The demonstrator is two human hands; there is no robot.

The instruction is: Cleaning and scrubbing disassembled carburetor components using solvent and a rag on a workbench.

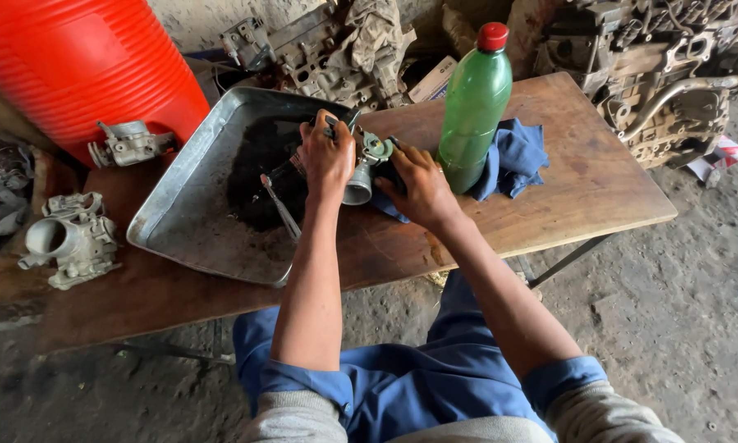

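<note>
Both my hands grip a small metal carburetor (364, 169) over the right rim of a dented metal tray (190, 187). My left hand (326, 157) wraps its upper left side. My right hand (420, 187) grasps its right side, fingers hiding part of the body. A round silver opening of the carburetor faces down toward me. A thin metal tool (280, 205) lies in the tray beside a dark oily patch (258, 168).
A green plastic bottle (472, 105) with a red cap stands on a blue rag (513, 156) on the wooden table (582, 189). Two metal engine parts (72, 238) (131, 143) lie left near a red barrel (82, 61). Greasy engine blocks (664, 74) crowd the back.
</note>
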